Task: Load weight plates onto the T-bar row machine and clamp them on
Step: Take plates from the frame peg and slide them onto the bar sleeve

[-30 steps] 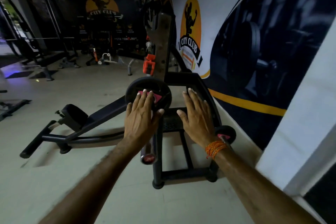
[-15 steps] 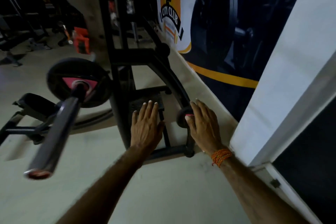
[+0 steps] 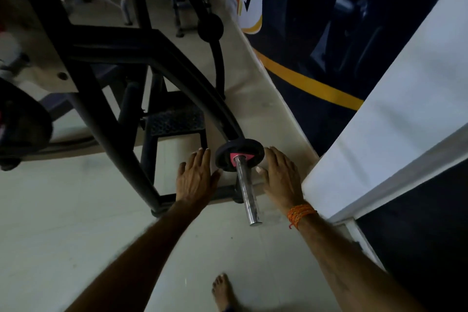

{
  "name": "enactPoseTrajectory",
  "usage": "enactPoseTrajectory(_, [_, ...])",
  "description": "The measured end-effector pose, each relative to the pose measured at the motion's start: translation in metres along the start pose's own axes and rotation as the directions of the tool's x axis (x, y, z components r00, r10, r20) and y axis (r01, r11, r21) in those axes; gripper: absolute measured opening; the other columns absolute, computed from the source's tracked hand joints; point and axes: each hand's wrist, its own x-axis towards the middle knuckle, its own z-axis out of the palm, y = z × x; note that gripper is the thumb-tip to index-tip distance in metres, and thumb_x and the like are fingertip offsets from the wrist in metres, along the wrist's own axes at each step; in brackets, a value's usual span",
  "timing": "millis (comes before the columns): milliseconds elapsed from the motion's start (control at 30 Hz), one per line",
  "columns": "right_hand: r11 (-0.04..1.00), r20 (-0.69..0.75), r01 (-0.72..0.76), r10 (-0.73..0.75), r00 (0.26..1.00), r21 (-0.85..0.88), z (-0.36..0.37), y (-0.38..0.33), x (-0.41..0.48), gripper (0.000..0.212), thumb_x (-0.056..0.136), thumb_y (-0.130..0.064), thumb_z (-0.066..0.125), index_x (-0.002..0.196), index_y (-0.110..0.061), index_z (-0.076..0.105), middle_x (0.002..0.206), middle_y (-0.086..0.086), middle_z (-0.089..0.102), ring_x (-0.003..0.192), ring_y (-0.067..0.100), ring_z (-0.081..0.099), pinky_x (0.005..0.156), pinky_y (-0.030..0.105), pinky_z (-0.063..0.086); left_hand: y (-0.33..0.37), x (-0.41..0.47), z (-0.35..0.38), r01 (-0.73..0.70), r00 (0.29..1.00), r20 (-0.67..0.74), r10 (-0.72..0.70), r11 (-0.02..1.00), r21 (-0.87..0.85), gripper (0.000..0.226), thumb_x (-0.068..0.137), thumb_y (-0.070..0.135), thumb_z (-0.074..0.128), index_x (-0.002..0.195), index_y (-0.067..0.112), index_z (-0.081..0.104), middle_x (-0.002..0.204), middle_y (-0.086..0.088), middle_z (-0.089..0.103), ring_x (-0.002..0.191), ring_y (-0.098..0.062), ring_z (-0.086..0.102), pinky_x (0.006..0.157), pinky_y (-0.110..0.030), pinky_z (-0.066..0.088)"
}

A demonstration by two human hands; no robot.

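Plate [image 3: 239, 153] sits on the peg [image 3: 247, 192] by the frame [image 3: 141, 53]; left hand [image 3: 195, 180] and right hand [image 3: 279, 180] flank it, fingers spread, apparently reaching to lift; next it must slide off along the peg.

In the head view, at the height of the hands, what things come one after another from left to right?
Left hand → small weight plate on its steel bar → right hand → white wall.
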Motion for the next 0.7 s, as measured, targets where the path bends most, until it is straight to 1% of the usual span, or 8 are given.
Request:
enactPoseTrajectory(100, [1.0,0.067,-0.028,0.027,0.997,0.013,0.021,0.021,0.031,0.064,0.096,-0.029,0.067,0.152,-0.012,0.04,0.154,0.013,0.046,0.141,0.031,0.045,0.111,0.047,0.044,0.003,0.037,0.02,0.05,0.997,0.063,-0.048,0.998,-0.034,0.067,0.102,0.051,0.039,0.155,0.014,0.024,0.159,-0.01,0.034,0.144,-0.028,0.036,0.115,-0.044,0.032])
enactPoseTrajectory(267, [0.999,0.072,-0.04,0.038,0.997,0.025,0.029,0.029,0.04,0.062,0.097,-0.033,0.064,0.151,-0.012,0.04,0.152,0.012,0.048,0.139,0.03,0.047,0.109,0.048,0.046,-0.002,0.048,0.025,0.071,0.996,0.051,-0.067,0.995,-0.072,0.061,0.101,0.048,0.045,0.149,0.011,0.034,0.149,-0.011,0.045,0.133,-0.03,0.048,0.1,-0.042,0.045])
enactPoseTrajectory(433, [0.997,0.175,-0.046,0.033,0.984,0.066,0.081,0.066,0.115,0.06,0.099,-0.029,0.062,0.151,-0.009,0.04,0.152,0.013,0.046,0.138,0.033,0.046,0.107,0.049,0.044,-0.007,0.116,0.085,0.114,0.992,0.078,-0.102,0.98,-0.165,0.052,0.099,0.037,0.056,0.141,0.008,0.044,0.138,-0.015,0.056,0.12,-0.034,0.058,0.086,-0.04,0.051])
enactPoseTrajectory(500, [0.996,0.214,-0.028,0.009,0.977,0.086,0.101,0.079,0.135,0.058,0.099,-0.03,0.061,0.15,-0.008,0.041,0.15,0.014,0.048,0.136,0.034,0.046,0.105,0.048,0.043,-0.006,0.133,0.11,0.09,0.995,0.068,-0.078,0.977,-0.194,0.042,0.098,0.031,0.058,0.135,0.011,0.05,0.128,-0.014,0.062,0.11,-0.033,0.063,0.075,-0.035,0.051])
enactPoseTrajectory(533, [0.996,0.235,-0.012,-0.01,0.972,0.092,0.11,0.084,0.143,0.057,0.099,-0.032,0.06,0.149,-0.009,0.043,0.148,0.014,0.051,0.134,0.035,0.047,0.103,0.048,0.044,-0.005,0.14,0.119,0.08,0.996,0.058,-0.069,0.977,-0.199,0.036,0.097,0.03,0.06,0.128,0.014,0.054,0.119,-0.011,0.065,0.101,-0.031,0.066,0.067,-0.03,0.048])
enactPoseTrajectory(600, [0.994,0.266,0.027,-0.055,0.962,0.106,0.126,0.094,0.154,0.052,0.099,-0.036,0.06,0.143,-0.011,0.048,0.138,0.014,0.058,0.126,0.035,0.053,0.095,0.045,0.048,-0.005,0.15,0.134,0.089,0.996,0.03,-0.085,0.974,-0.208,0.027,0.094,0.03,0.064,0.116,0.016,0.057,0.104,-0.004,0.065,0.081,-0.022,0.062,0.058,-0.021,0.038])
enactPoseTrajectory(633, [0.991,0.27,0.04,-0.073,0.96,0.126,0.13,0.097,0.159,0.048,0.099,-0.037,0.061,0.139,-0.012,0.052,0.132,0.013,0.062,0.12,0.033,0.057,0.089,0.042,0.05,-0.006,0.154,0.139,0.098,0.995,0.013,-0.098,0.972,-0.212,0.025,0.093,0.031,0.065,0.111,0.016,0.058,0.099,-0.002,0.063,0.076,-0.017,0.056,0.054,-0.018,0.033])
enactPoseTrajectory(700, [0.985,0.264,0.054,-0.096,0.96,0.162,0.134,0.1,0.166,0.038,0.098,-0.036,0.062,0.127,-0.013,0.056,0.12,0.01,0.065,0.11,0.03,0.061,0.08,0.037,0.049,-0.01,0.159,0.143,0.112,0.993,0.001,-0.114,0.974,-0.197,0.024,0.092,0.036,0.066,0.106,0.017,0.058,0.094,-0.001,0.062,0.074,-0.014,0.053,0.055,-0.02,0.034])
